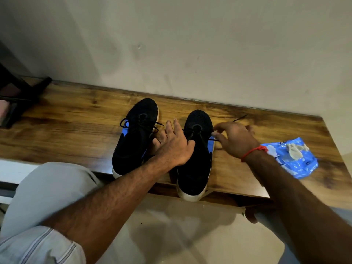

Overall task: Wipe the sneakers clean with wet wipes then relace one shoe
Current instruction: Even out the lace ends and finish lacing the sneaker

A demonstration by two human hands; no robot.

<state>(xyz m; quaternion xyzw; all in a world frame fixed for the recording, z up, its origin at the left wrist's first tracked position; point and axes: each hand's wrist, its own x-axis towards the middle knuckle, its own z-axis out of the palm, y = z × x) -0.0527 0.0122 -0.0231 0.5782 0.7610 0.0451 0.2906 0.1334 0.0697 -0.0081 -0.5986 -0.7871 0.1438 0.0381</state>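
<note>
Two black sneakers stand side by side on the wooden surface, toes toward the far wall, heels hanging slightly over the near edge. Left sneaker: laces tied in a loose bow over the tongue, blue panel on its side, pale sole. Right sneaker: lace undone, one end trailing out to the right across the wood toward the far edge.

Left hand lies between the two shoes, palm against the inner side of the right sneaker, fingers straight and spread, thumb over the tongue area; grip slack, holding nothing. Right hand is at the outer side of the right sneaker, fingertips pinched together at the eyelets on the lace; some motion blur here. Red thread around that wrist.

Blue wet wipes packet lies flat on the surface, right of the shoes, with a crumpled used wipe on top of it.
</note>
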